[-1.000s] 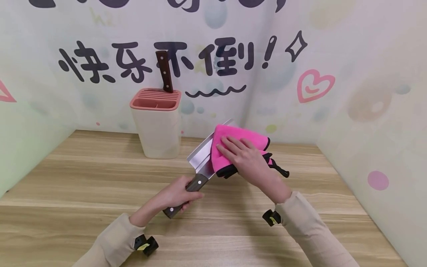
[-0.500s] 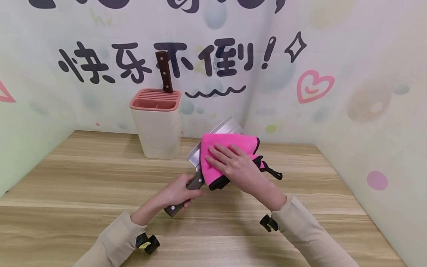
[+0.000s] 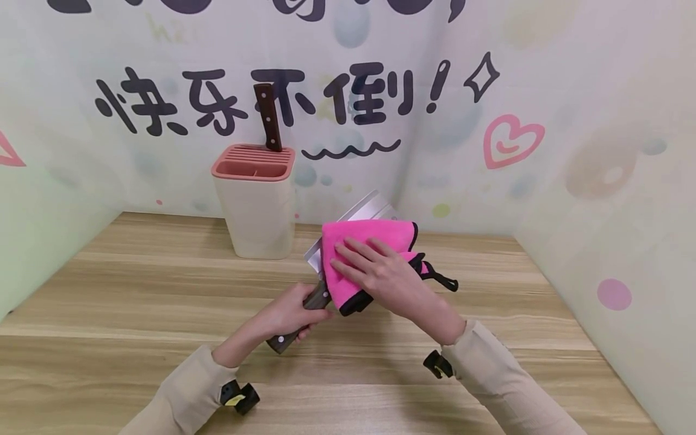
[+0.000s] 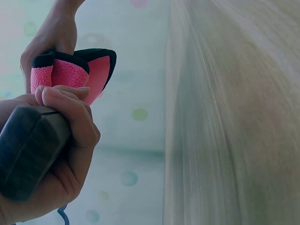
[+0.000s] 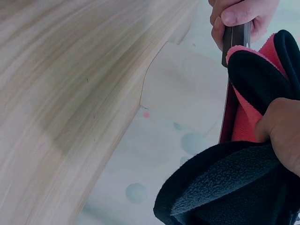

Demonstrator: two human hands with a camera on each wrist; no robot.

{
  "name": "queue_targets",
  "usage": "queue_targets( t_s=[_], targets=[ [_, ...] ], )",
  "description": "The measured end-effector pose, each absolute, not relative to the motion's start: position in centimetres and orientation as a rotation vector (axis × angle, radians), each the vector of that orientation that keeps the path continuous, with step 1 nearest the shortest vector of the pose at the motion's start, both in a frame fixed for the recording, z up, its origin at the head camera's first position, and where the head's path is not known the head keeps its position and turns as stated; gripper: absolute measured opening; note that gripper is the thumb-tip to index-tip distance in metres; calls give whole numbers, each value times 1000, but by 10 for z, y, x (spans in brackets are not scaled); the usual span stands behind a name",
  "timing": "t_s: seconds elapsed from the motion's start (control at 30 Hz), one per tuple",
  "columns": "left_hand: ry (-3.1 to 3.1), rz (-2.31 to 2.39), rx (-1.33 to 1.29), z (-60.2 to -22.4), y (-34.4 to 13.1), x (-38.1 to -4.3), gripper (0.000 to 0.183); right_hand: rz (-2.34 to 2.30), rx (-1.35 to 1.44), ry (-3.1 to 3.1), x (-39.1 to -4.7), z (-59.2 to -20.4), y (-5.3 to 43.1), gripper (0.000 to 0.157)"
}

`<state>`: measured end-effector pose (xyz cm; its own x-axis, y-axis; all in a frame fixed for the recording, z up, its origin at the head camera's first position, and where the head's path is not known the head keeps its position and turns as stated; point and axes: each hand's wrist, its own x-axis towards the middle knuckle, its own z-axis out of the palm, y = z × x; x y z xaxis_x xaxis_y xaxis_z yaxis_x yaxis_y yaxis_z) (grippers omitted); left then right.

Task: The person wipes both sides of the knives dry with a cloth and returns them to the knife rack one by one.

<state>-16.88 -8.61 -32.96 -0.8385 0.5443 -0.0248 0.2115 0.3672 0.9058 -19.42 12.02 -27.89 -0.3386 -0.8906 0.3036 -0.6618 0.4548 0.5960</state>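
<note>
Down toward the handle, the bright pink, black-edged plush cloth (image 3: 375, 229) had been slid since the earlier frame, leaving the far end of the blade bare. It was pressed over the flat of the broad, silvery metal cleaver (image 3: 361, 210) by the right hand (image 3: 383, 278), its fingers laid along the top and its folds caught by the thumb, presumably for an even grip. Around the dark, riveted handle (image 3: 318, 299) the left hand (image 3: 293, 311) was clamped, apart from the right, so the cleaver was held tilted above the wood-grain table (image 3: 163, 326), apparently steadied against the pressure. Beyond, the white, coral-topped knife block (image 3: 255, 220) was stood upright, a brown riveted knife handle (image 3: 268, 118) left protruding, probably for easy grasping.
</note>
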Motion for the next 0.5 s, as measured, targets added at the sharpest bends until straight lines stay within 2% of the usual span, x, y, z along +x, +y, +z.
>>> queue_targets(
  t_s=[0.5],
  targets=[
    [2329,1443,633,-331,-88,-169,20,-397,1146,-2194,-210,-278,134,49]
  ],
)
